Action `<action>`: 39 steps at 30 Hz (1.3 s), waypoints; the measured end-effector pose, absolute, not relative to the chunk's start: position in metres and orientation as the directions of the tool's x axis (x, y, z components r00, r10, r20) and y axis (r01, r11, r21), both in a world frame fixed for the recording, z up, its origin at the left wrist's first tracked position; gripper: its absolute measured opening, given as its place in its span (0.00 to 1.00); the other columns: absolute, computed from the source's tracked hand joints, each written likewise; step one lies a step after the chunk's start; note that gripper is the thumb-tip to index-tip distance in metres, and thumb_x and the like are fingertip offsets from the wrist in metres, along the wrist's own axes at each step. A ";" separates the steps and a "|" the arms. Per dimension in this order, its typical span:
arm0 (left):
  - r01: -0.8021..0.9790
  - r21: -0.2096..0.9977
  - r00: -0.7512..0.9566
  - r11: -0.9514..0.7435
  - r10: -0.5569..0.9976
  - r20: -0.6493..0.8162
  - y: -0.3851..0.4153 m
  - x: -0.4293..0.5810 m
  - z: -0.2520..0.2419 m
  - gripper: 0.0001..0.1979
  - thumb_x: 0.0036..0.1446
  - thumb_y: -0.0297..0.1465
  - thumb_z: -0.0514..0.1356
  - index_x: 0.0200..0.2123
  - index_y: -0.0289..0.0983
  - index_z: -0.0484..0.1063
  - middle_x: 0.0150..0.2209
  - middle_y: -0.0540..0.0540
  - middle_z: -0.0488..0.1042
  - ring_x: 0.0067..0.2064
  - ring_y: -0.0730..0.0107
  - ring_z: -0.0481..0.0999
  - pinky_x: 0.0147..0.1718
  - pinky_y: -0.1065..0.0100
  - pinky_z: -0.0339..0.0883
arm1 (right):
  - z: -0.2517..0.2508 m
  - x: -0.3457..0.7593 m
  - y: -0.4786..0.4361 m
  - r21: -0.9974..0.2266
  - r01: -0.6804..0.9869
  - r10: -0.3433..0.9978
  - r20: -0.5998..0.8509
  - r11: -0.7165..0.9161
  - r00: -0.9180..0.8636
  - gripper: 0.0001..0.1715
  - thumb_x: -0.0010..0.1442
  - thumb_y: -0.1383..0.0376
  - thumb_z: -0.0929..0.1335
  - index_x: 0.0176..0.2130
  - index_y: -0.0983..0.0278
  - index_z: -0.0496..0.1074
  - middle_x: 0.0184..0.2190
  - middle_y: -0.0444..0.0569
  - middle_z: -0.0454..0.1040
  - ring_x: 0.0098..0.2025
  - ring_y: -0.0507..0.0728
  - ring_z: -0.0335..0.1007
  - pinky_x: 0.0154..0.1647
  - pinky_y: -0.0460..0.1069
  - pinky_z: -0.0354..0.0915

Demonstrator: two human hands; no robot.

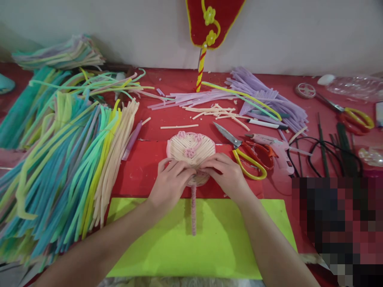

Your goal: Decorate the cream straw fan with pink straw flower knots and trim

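Note:
A small cream-coloured fan [191, 146] woven of pipe cleaners, with pink flower trim and a pink fuzzy handle [193, 211], lies on the red table. My left hand [170, 184] and my right hand [223, 171] both press their fingertips on the fan's lower edge, where the handle joins. The fingers of both hands are bent and pinched together on the fan. The handle runs down over a lime-green sheet [209, 247].
A big heap of blue, green, yellow and cream pipe cleaners [60, 159] fills the left. Purple strips [263, 99], yellow-handled scissors [245, 155], a pink glue gun [275, 145], black wires [329, 153] and more scissors [353, 115] lie right. A red fan [209, 24] leans on the wall.

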State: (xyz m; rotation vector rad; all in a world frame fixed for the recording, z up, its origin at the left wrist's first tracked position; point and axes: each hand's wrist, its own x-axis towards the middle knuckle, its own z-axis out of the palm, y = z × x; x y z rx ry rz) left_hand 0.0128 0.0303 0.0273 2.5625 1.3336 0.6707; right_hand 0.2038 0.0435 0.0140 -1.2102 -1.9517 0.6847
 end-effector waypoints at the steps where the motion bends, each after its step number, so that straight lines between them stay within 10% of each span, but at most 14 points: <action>1: 0.730 0.352 0.499 -0.585 0.809 0.311 0.031 0.012 0.027 0.06 0.61 0.28 0.55 0.36 0.40 0.73 0.34 0.52 0.75 0.38 0.72 0.72 0.46 0.63 0.55 | 0.013 0.204 0.044 -0.744 0.520 0.905 0.303 0.420 -0.298 0.08 0.60 0.67 0.66 0.32 0.59 0.75 0.31 0.46 0.73 0.36 0.54 0.69 0.39 0.50 0.67; 21: 0.829 -0.068 0.557 -0.555 0.808 0.191 -0.020 0.034 0.040 0.20 0.63 0.32 0.50 0.53 0.26 0.67 0.52 0.34 0.70 0.48 0.57 0.72 0.41 0.62 0.70 | 0.018 0.202 0.044 -0.788 0.492 0.924 0.258 0.371 -0.284 0.09 0.61 0.66 0.65 0.32 0.59 0.75 0.31 0.46 0.73 0.37 0.54 0.69 0.40 0.51 0.68; 39: 0.840 -0.017 0.540 -0.543 0.831 0.137 -0.019 0.036 0.035 0.24 0.64 0.38 0.47 0.54 0.26 0.67 0.53 0.34 0.70 0.52 0.57 0.71 0.48 0.61 0.68 | 0.018 0.202 0.043 -0.790 0.511 0.936 0.227 0.338 -0.267 0.05 0.58 0.69 0.67 0.31 0.61 0.73 0.31 0.46 0.73 0.37 0.54 0.69 0.40 0.50 0.68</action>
